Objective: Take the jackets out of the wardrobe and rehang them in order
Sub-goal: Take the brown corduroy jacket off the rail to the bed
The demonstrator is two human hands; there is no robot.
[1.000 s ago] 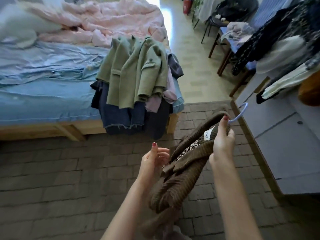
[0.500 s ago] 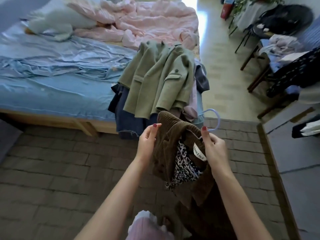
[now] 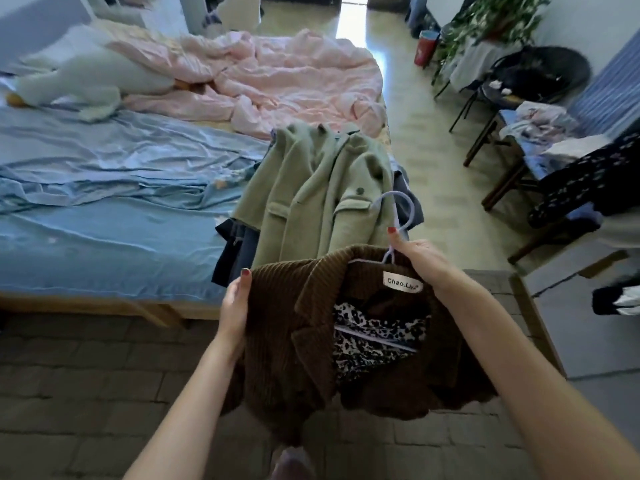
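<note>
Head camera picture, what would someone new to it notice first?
First, the brown corduroy jacket held up at centre, on a pale hanger: the right hand grips the hanger's neck while the left hand holds the jacket's shoulder. Just behind it, a green coat tops a pile of clothes at the corner of the bed, with a rumpled pink duvet further back.

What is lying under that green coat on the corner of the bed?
Under the green coat a pile of dark garments pokes out at its lower left edge, and a grey one at its right. How many lie beneath is hidden by the coat.
</note>
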